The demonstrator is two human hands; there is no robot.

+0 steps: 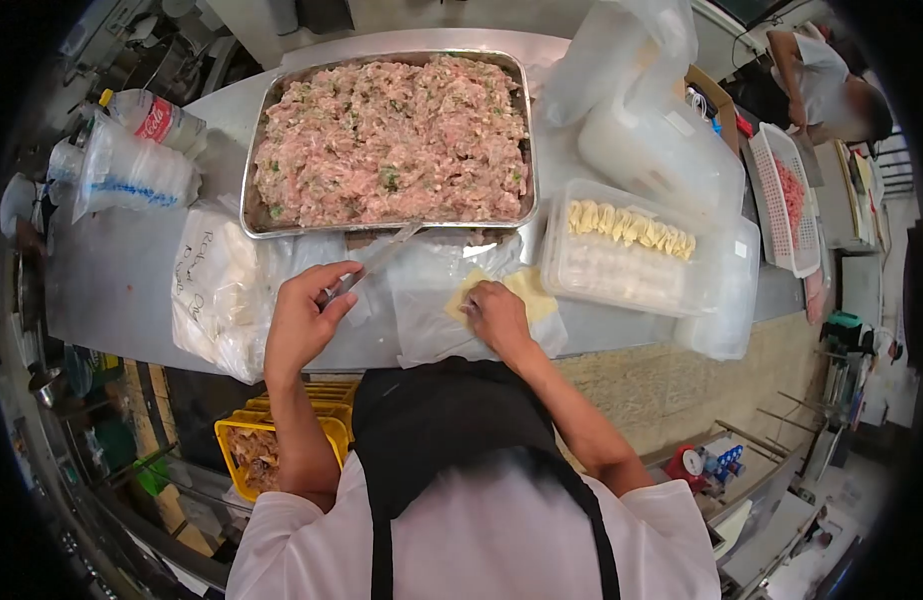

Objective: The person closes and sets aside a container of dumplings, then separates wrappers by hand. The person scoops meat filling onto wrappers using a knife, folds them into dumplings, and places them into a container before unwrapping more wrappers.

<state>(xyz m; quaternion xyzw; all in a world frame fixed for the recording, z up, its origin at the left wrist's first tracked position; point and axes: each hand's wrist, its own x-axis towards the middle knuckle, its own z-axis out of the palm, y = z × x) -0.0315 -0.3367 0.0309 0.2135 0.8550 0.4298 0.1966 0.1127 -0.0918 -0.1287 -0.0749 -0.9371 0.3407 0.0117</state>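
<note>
My left hand [312, 310] is closed on a flat metal spatula [377, 258], whose tip reaches the near rim of the large metal tray [247, 205] of minced meat [392, 140]. My right hand [497, 315] has its fingers curled down at the left part of some yellow wrappers [532, 292]; what its fingertips hold is hidden. The wrappers lie on a clear plastic sheet [422, 325] near the table's front edge. To the right, a clear plastic container [632, 290] holds a row of folded yellow dumplings [632, 225].
Plastic bags [217, 290] and a cola bottle [157, 120] lie at the left. Clear lidded boxes [672, 150] stand at the right. A yellow crate [237, 450] is below the table. Another person [822, 80] is at the far right, near a white basket [767, 200].
</note>
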